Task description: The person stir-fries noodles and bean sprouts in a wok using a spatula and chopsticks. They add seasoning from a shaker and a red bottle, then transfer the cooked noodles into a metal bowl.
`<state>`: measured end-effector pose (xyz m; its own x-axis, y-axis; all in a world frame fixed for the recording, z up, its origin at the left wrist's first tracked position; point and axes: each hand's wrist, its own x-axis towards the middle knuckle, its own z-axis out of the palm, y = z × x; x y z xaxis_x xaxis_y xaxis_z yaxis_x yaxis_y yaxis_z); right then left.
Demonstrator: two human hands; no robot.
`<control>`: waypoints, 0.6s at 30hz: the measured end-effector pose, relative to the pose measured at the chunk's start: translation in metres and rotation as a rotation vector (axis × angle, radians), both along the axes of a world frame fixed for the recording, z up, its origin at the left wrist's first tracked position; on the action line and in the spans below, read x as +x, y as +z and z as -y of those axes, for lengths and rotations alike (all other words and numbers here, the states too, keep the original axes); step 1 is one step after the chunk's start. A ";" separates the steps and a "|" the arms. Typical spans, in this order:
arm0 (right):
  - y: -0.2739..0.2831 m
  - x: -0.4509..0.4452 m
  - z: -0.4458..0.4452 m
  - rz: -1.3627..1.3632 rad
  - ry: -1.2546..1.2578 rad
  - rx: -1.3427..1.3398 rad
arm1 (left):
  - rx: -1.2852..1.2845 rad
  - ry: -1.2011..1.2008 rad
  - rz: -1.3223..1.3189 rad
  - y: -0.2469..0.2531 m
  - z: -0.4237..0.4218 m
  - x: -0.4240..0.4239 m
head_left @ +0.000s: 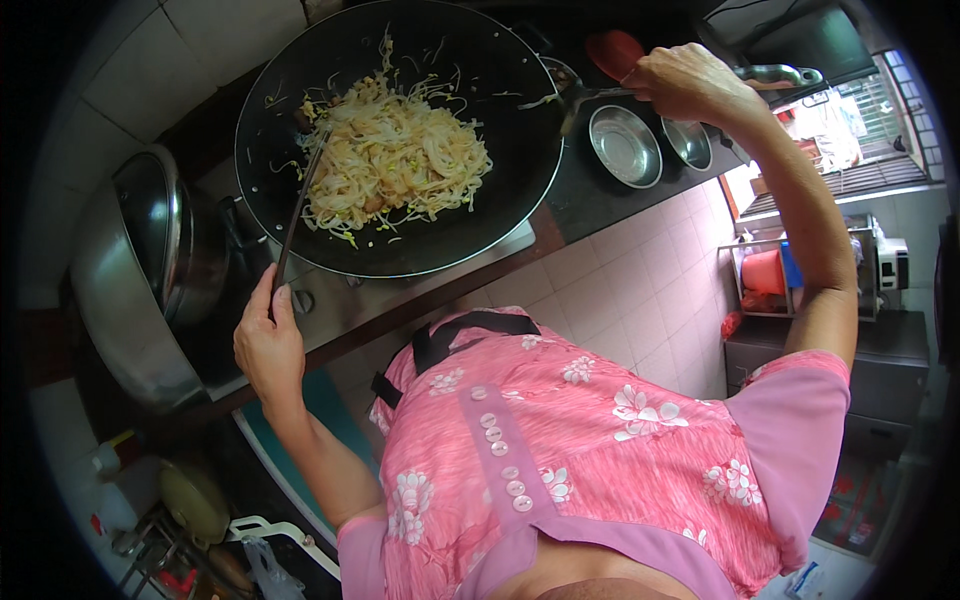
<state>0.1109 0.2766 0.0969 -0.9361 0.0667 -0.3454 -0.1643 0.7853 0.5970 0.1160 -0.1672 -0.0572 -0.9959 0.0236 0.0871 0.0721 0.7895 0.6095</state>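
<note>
A black wok [517, 180] sits on the stove, holding a mound of noodles with bean sprouts [397, 157]. My left hand [271, 330] grips dark chopsticks [300, 202], whose tips touch the left edge of the noodles. At the upper right, my right hand [686, 82] is closed around the handle of a metal spatula [589, 94]; its blade is over the wok's right rim with a few sprouts on it. A red object [615, 54], perhaps a ladle or spoon, lies partly behind that hand.
Metal bowls, one of them round and shallow [625, 147], stand right of the wok. A large metal pan or lid [124, 300] leans at the left beside the stove. The counter's front edge [442, 300] runs before my body. Bottles and a dish rack are at the lower left.
</note>
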 end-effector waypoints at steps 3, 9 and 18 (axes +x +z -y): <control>-0.023 -0.022 0.021 -0.054 -0.021 -0.072 | 0.038 0.018 0.044 -0.006 0.000 0.003; -0.118 -0.087 0.043 -0.249 0.228 -0.311 | 0.031 -0.025 0.005 -0.011 -0.009 0.007; -0.041 -0.086 0.016 -0.065 0.209 -0.055 | 0.074 0.034 -0.027 -0.010 -0.012 0.036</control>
<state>0.0246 0.2603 0.0564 -0.9481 -0.1486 -0.2813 -0.2894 0.7699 0.5687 0.1520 -0.1553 -0.0675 -0.9933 -0.0179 0.1142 0.0630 0.7443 0.6649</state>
